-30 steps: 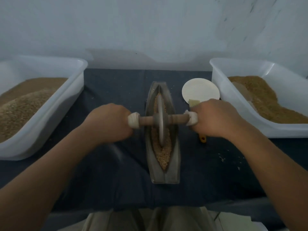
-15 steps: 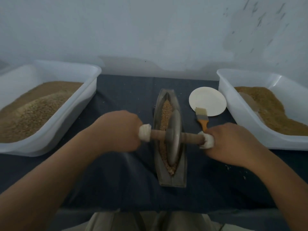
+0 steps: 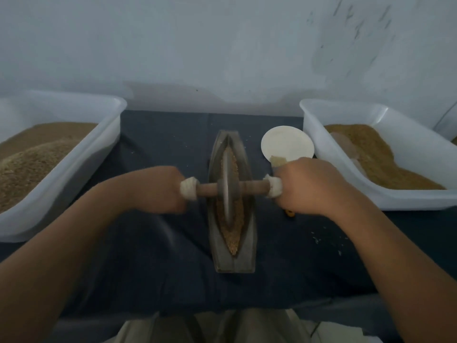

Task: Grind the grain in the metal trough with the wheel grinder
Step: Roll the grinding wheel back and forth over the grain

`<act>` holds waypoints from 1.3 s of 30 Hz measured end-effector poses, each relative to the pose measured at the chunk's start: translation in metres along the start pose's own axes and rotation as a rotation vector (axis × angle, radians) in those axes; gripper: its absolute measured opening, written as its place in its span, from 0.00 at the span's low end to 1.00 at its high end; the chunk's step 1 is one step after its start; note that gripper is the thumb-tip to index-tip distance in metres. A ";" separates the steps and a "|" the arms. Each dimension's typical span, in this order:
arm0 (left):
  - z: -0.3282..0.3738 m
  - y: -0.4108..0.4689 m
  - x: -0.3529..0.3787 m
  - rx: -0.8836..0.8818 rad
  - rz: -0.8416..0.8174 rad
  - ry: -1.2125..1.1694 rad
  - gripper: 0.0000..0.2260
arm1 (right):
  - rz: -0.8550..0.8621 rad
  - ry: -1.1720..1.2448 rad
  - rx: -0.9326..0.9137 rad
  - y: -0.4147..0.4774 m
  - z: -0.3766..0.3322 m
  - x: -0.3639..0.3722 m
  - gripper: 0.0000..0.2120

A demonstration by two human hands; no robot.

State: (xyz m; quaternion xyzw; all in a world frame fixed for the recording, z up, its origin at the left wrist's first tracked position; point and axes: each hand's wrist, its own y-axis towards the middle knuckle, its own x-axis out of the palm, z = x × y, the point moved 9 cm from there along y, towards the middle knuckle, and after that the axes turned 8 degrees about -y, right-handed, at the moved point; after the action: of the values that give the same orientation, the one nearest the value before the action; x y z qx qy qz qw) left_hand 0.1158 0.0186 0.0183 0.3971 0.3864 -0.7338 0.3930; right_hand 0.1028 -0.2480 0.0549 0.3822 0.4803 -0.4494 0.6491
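- Half a second back the wheel grinder [image 3: 228, 189] sits nearer the metal trough [image 3: 249, 233]'s near end, axle skewed; now it stands just beyond the trough's middle, axle square across it. Judged a return stroke away from the person: grinding is mid-cycle, not finished.
- Left hand [image 3: 158, 189] and right hand [image 3: 304, 186] each wrap closed round an axle end, one on either side of the trough. The left hand is blurred by motion.
- Grain [image 3: 233, 233] lies in the trough's groove, either side of the disc and towards the near tip; it looks coarse and tan, with kernels still distinct.
- Trough: dull grey metal, boat-shaped, pointed groove. Wheel: thin grey metal disc on a wooden axle with white wrapped ends.
- Right of the trough: a pale round plate [image 3: 286, 142] and a brush [image 3: 277, 160], mostly under the right hand.
- Farther out to either side of the trough: the left tub [image 3: 111, 125] and right tub [image 3: 311, 134], white plastic, holding brown meal.
- A dark cloth [image 3: 148, 268] lies beneath the trough.
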 end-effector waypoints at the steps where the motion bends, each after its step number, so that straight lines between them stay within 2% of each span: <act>1: 0.000 -0.010 0.004 0.004 -0.003 -0.007 0.11 | 0.009 0.023 -0.019 -0.014 -0.001 -0.002 0.14; 4: 0.005 -0.011 -0.007 0.007 0.150 0.122 0.13 | 0.011 0.056 0.017 -0.012 0.003 0.006 0.18; 9: 0.020 0.026 -0.054 -0.093 0.481 0.301 0.10 | 0.069 0.013 0.249 0.059 0.027 0.027 0.15; 11: 0.025 0.032 -0.061 -0.108 0.541 0.337 0.09 | 0.052 0.045 0.279 0.070 0.031 0.032 0.14; 13: 0.026 0.029 -0.057 -0.083 0.479 0.318 0.08 | 0.002 0.061 0.239 0.062 0.028 0.032 0.14; 16: 0.015 0.008 -0.028 -0.023 0.204 0.182 0.08 | -0.061 0.078 0.085 0.016 0.014 0.022 0.16; 18: 0.011 -0.012 -0.008 0.029 0.115 0.103 0.07 | -0.033 0.091 0.002 -0.018 0.005 0.009 0.17; 20: 0.005 -0.018 -0.002 0.053 0.168 0.084 0.05 | 0.007 0.069 -0.010 -0.026 0.001 0.003 0.17; 23: -0.004 0.006 -0.014 -0.017 0.284 0.131 0.12 | 0.039 -0.018 0.065 0.011 0.003 0.000 0.15; 27: -0.003 0.034 -0.044 -0.115 0.513 0.214 0.13 | 0.052 0.008 0.189 0.063 0.018 0.002 0.15; 29: 0.001 0.039 -0.044 -0.104 0.469 0.207 0.12 | 0.035 0.028 0.177 0.067 0.019 0.004 0.15; 32: 0.001 0.023 -0.025 -0.050 0.218 0.182 0.09 | -0.088 0.074 0.069 0.038 0.009 0.010 0.13; 34: 0.001 -0.001 -0.013 0.026 0.111 0.110 0.07 | -0.114 0.067 -0.021 0.005 0.003 0.014 0.12; 36: 0.008 -0.013 -0.008 0.101 0.104 0.097 0.09 | -0.057 0.050 -0.028 -0.016 0.003 0.014 0.13; 39: 0.009 0.011 -0.025 0.056 0.213 0.194 0.13 | 0.031 0.031 0.074 0.004 0.009 0.017 0.16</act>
State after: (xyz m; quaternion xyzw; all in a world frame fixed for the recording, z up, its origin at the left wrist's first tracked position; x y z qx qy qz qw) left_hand 0.1329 0.0129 0.0412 0.5157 0.3576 -0.6567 0.4183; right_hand 0.1112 -0.2586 0.0411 0.4204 0.4672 -0.4508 0.6338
